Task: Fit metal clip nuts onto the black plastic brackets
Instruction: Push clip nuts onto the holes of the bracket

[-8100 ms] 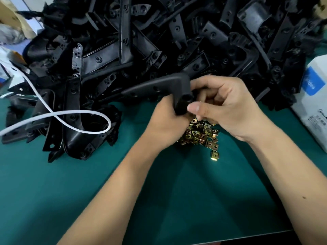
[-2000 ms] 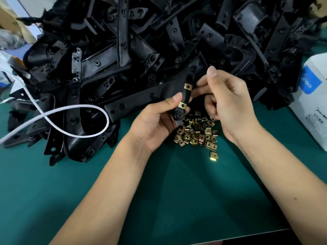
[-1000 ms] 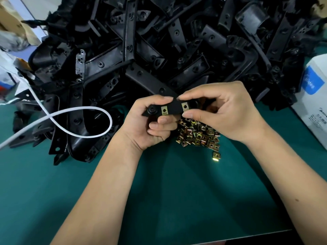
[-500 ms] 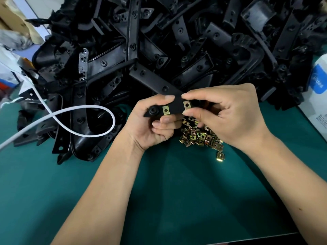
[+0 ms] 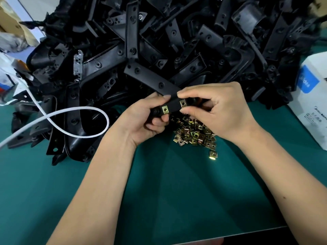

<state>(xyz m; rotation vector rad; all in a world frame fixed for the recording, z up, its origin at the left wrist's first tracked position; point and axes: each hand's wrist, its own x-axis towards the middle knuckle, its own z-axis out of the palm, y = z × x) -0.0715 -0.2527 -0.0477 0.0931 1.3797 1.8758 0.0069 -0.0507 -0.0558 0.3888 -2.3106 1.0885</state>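
I hold one black plastic bracket level between both hands, above the green mat. My left hand grips its left end, fingers curled under it. My right hand pinches the right part, thumb and forefinger at a brass clip nut seated on the bracket's edge. A second clip nut sits on the bracket further left. A heap of loose brass clip nuts lies on the mat just below my hands, one stray nut nearer to me.
A big pile of black plastic brackets fills the far side of the green mat. A white cable loops in from the left. A white box with a blue label stands at the right edge.
The bracket was turned from upright to level about a second ago. Since then both hands hold it in much the same grip; only the view shifted slightly.
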